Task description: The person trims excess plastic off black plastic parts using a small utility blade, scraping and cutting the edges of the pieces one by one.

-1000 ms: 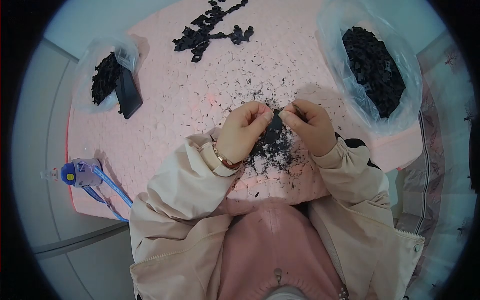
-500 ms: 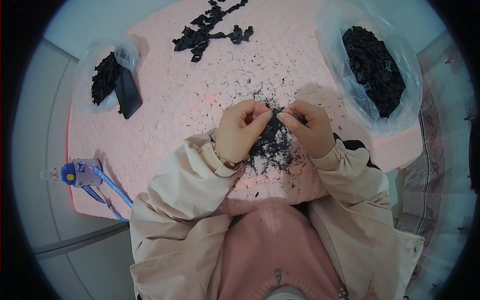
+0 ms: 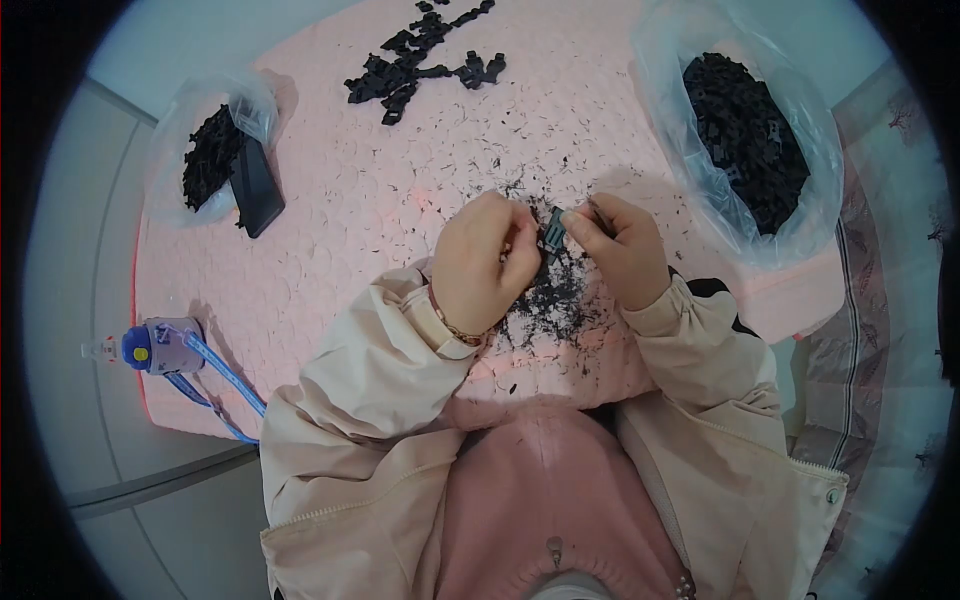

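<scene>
A small black plastic part with slots in its face stands between my two hands, above the pink quilted cloth. My left hand is closed at the part's left edge, its fingertips partly hidden behind the thumb. The thumb and finger of my right hand pinch the part's upper right edge. A thin dark tool lies in the curled fingers of that hand; its kind is hard to make out. Below the hands, thin black plastic scraps are strewn over the cloth.
A large clear bag holding many black parts stands at the right. Another bag with black parts is at the left, a dark phone-like slab leaning on it. Linked black pieces lie at the back. A bottle stands at left.
The black part has turned so its slotted face shows. My left fingers have curled in and the right hand has shifted slightly, its thumb still on the part.
</scene>
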The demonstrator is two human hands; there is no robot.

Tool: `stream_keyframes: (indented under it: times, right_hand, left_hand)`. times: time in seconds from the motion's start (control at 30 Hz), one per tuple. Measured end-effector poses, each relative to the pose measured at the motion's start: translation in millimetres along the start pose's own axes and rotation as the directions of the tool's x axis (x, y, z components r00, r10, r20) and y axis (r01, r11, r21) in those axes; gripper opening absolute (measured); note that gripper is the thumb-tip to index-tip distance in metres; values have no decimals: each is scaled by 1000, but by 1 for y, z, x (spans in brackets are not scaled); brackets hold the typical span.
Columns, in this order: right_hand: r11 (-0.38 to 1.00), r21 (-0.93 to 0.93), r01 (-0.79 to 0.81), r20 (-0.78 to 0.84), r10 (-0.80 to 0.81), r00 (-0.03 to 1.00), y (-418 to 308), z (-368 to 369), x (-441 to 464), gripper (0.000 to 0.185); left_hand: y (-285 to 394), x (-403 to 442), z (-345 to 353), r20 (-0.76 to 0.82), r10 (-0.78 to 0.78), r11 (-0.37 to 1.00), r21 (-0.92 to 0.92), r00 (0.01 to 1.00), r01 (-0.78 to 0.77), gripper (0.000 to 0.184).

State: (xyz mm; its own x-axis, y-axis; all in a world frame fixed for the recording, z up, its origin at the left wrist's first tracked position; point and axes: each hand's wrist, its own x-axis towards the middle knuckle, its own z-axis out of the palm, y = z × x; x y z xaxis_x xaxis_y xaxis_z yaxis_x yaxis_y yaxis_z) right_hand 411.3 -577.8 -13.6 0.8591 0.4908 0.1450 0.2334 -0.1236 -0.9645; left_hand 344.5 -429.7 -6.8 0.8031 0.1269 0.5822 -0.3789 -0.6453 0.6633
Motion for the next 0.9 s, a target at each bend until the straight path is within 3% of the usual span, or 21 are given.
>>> stream_keyframes:
  times: [0.23,0.33,0.43,0.53,0.67,0.9]
  right_hand:
    - [991,125,-40,41,35,999,-1,-2,0,16]
    - [997,78,-21,14,20,1000,-2,-3,0,16]
    - [999,31,-7,3,7,1000,-3,-4,-1,15]
    - [997,81,18,-10,-17,1000,4,-2,1,19]
    - [957,280,-74,14,72,997,-11,-3,-1,19]
    - [922,385,-34,38,21,999,-2,3,-1,16]
  left_hand:
    - [-14,0,-5,121,-243,962,-101,963,255,13]
    - [-13,-1,6,84,-384,821,-425,919,382,16]
    - [-1,-2,-1,241,-200,931,-256,950,261,22]
    - [-1,-6,1,303,-197,964,-113,933,240,28]
    - [-3,-7,2,202,-200,955,-178,959,237,30]
    - [-3,-7,2,194,-118,968,-195,974,156,33]
